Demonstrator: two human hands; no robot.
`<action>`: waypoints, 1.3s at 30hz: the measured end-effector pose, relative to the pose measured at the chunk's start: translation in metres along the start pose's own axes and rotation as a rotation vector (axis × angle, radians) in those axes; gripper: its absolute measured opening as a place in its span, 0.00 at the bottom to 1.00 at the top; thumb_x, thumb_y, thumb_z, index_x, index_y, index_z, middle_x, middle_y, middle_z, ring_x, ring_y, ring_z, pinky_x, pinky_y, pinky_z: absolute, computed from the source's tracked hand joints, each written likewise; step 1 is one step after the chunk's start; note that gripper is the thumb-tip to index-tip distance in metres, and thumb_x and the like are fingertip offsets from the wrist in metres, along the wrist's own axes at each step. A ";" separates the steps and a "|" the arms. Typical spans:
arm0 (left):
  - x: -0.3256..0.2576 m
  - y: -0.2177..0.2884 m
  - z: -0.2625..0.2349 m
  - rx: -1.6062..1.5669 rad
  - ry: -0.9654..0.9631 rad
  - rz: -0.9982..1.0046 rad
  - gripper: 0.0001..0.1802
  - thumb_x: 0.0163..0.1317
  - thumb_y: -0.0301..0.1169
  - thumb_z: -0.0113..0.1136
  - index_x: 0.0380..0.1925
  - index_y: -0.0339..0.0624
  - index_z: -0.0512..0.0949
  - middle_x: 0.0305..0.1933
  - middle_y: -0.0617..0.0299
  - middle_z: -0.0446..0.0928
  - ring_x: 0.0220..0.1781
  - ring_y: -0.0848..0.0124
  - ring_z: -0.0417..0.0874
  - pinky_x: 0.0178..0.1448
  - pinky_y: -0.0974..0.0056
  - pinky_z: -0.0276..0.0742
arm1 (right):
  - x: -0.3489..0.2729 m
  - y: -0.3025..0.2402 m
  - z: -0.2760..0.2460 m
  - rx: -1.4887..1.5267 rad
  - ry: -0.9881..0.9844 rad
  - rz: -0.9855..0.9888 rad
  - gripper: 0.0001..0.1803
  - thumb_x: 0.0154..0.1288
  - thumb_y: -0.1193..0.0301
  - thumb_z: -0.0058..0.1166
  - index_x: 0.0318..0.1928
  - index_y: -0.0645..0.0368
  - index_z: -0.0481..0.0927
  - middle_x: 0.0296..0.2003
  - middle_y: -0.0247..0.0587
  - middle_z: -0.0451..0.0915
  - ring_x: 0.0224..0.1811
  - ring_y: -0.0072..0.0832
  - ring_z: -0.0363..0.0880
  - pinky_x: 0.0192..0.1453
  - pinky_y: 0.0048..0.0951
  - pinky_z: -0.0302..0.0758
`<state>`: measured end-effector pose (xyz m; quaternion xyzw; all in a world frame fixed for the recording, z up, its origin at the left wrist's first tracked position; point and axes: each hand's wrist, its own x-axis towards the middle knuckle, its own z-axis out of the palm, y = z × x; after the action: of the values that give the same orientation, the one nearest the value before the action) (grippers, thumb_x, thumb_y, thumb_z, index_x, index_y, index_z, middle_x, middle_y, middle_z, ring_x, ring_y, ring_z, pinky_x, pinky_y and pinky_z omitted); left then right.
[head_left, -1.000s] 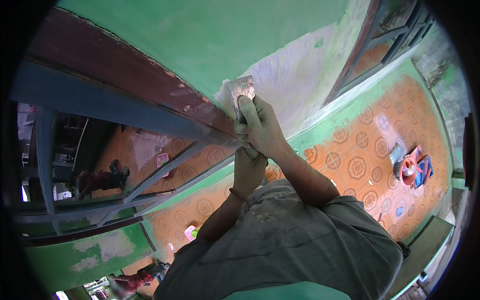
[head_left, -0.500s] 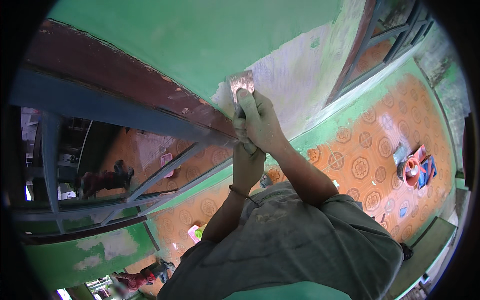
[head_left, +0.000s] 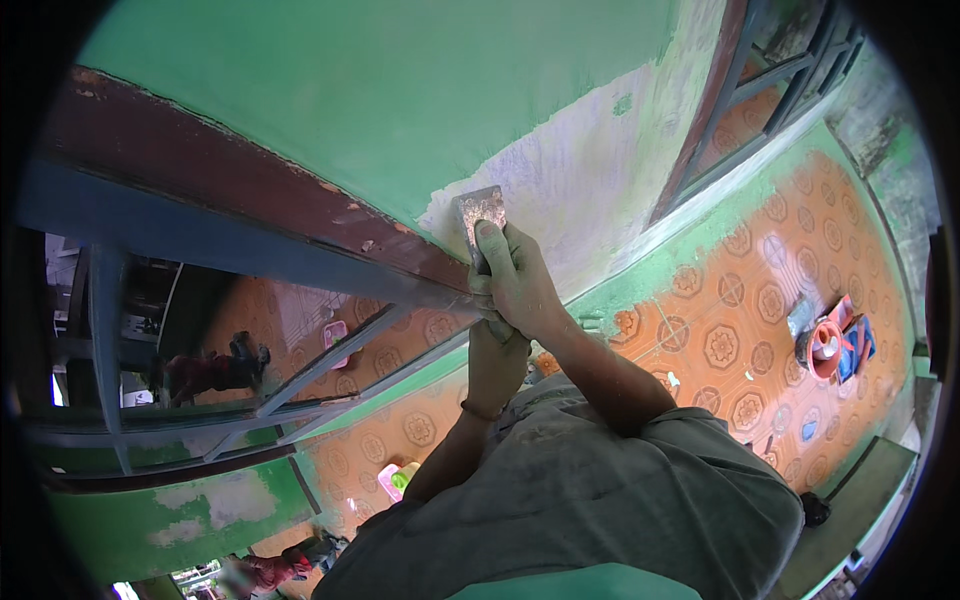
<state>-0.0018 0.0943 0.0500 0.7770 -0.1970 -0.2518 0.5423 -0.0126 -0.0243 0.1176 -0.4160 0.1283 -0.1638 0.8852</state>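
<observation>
Both my hands are closed on one scraper (head_left: 481,205), a putty knife with a flat, worn metal blade. My right hand (head_left: 522,283) wraps the upper handle, its thumb pressed along the base of the blade. Just below it, my left hand (head_left: 497,358) grips the lower end of the handle; the handle is mostly hidden by the fingers. The blade lies over the lower left part of a bare, whitish patch (head_left: 590,165) on the green wall (head_left: 380,90). I cannot tell whether its edge touches the wall.
A brown frame (head_left: 250,185) with a blue-grey barred window (head_left: 200,235) runs along the left. Another window (head_left: 770,75) stands at the right. On the orange patterned floor (head_left: 650,330) sit an orange bucket (head_left: 822,350) and a pink container (head_left: 390,482). A person in red (head_left: 270,572) is at lower left.
My two hands have drawn the scraper back toward my body, down along the wall. Its blade has left the upper border of green paint and now sits lower over the bare patch.
</observation>
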 end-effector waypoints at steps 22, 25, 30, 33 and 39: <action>0.003 0.009 0.006 -0.028 0.005 0.196 0.08 0.60 0.25 0.60 0.25 0.30 0.77 0.19 0.53 0.77 0.21 0.66 0.78 0.28 0.58 0.71 | 0.002 -0.005 -0.003 0.000 -0.005 -0.109 0.20 0.82 0.55 0.40 0.37 0.58 0.65 0.18 0.28 0.64 0.15 0.15 0.61 0.17 0.22 0.60; 0.003 0.009 0.007 -0.096 -0.018 0.178 0.09 0.60 0.25 0.60 0.25 0.30 0.77 0.19 0.54 0.77 0.21 0.67 0.78 0.28 0.58 0.70 | 0.001 -0.007 -0.004 -0.063 0.050 0.007 0.19 0.83 0.57 0.38 0.36 0.57 0.65 0.19 0.28 0.63 0.16 0.14 0.61 0.17 0.22 0.58; 0.005 0.008 0.008 0.025 0.027 0.318 0.10 0.61 0.26 0.61 0.25 0.30 0.76 0.19 0.55 0.77 0.20 0.64 0.77 0.28 0.59 0.70 | 0.003 -0.008 -0.008 0.011 -0.010 -0.071 0.19 0.83 0.57 0.38 0.35 0.57 0.65 0.18 0.28 0.63 0.16 0.14 0.61 0.16 0.22 0.58; 0.007 0.011 0.009 -0.041 -0.060 -0.020 0.09 0.60 0.25 0.61 0.26 0.30 0.76 0.20 0.54 0.78 0.21 0.64 0.78 0.29 0.58 0.71 | 0.005 -0.010 -0.008 -0.027 0.014 -0.070 0.22 0.82 0.53 0.38 0.33 0.56 0.64 0.17 0.28 0.63 0.15 0.15 0.60 0.16 0.22 0.59; 0.007 0.019 0.011 -0.116 -0.001 0.227 0.07 0.61 0.24 0.60 0.29 0.29 0.76 0.21 0.53 0.78 0.24 0.69 0.78 0.30 0.58 0.71 | 0.006 -0.016 -0.008 -0.031 -0.013 -0.121 0.23 0.82 0.51 0.39 0.33 0.55 0.63 0.17 0.28 0.63 0.14 0.15 0.60 0.16 0.22 0.60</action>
<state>-0.0039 0.0755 0.0636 0.7169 -0.2692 -0.2001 0.6112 -0.0126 -0.0418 0.1245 -0.4378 0.0999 -0.2121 0.8680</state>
